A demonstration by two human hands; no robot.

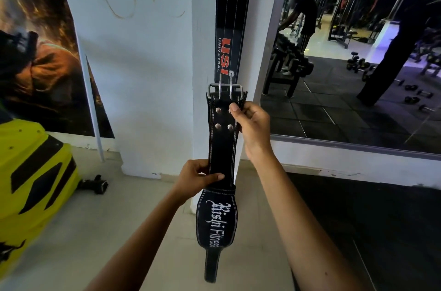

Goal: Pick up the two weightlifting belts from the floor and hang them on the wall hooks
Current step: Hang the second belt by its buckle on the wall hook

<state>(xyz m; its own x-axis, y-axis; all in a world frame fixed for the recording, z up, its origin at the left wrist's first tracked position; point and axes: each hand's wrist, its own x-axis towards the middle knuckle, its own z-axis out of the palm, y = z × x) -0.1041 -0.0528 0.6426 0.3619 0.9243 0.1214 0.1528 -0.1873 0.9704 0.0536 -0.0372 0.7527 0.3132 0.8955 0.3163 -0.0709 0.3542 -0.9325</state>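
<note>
Item 1: black belt [223,145] with white stitching, lettered "Rishi Fitness" on its wide lower section. It was held upright in front of the white wall column [167,76], its steel double-prong buckle [225,91] at the top and its narrow tail hanging free below, clear of the floor [133,219]. The right hand [251,126] was closed on the belt's right edge just beneath the buckle, thumb across the front near the rivets. The left hand [198,177] was closed on the strap lower down, just above the wide section, thumb laid over the front.

Item 2: second black belt [232,16], marked "USI UNIVERSAL" in red and white. It hung flat against the column, running out of view at the top; its hook could not be seen. Its lower end lay behind the buckle of item 1, whether touching could not be told.

Surroundings: a wall mirror [358,52] to the right of the column, a poster [35,52] to the left, a yellow and black object [31,171] at lower left, and a small dark item [95,184] on the floor beside it.
</note>
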